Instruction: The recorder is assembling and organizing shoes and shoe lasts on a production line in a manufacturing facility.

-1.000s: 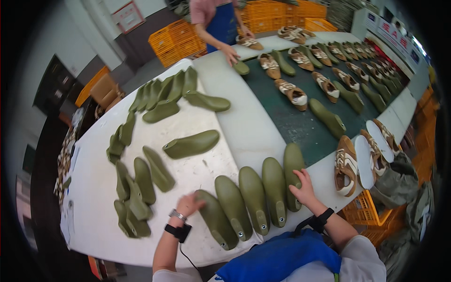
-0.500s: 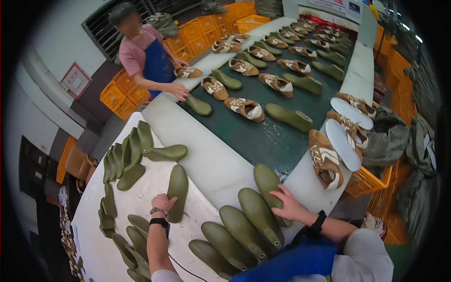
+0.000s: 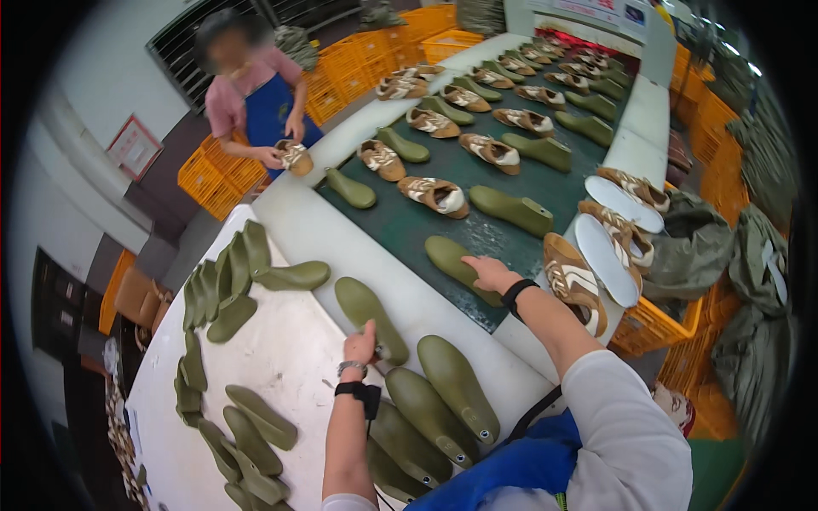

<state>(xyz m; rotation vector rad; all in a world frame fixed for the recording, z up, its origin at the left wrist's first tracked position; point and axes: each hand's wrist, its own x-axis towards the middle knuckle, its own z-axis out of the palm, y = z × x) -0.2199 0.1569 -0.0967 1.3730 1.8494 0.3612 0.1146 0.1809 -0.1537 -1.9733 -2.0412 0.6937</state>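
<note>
A red-bordered rectangular notice (image 3: 135, 146) hangs on the pale wall (image 3: 72, 102); its small writing is too blurred to read. At the far end of the green conveyor belt (image 3: 383, 234), a white sign (image 3: 588, 10) on the white housing (image 3: 654, 55) shows large red characters, cropped at the top, above smaller red print. Beside it sits a dark blue square label (image 3: 635, 14), its markings indistinct.

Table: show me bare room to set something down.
Free on the table: its middle, between the leftmost lasts and the last at the left hand; the white strip between that last and the belt. Crowded: by the apron, lasts packed together.
</note>
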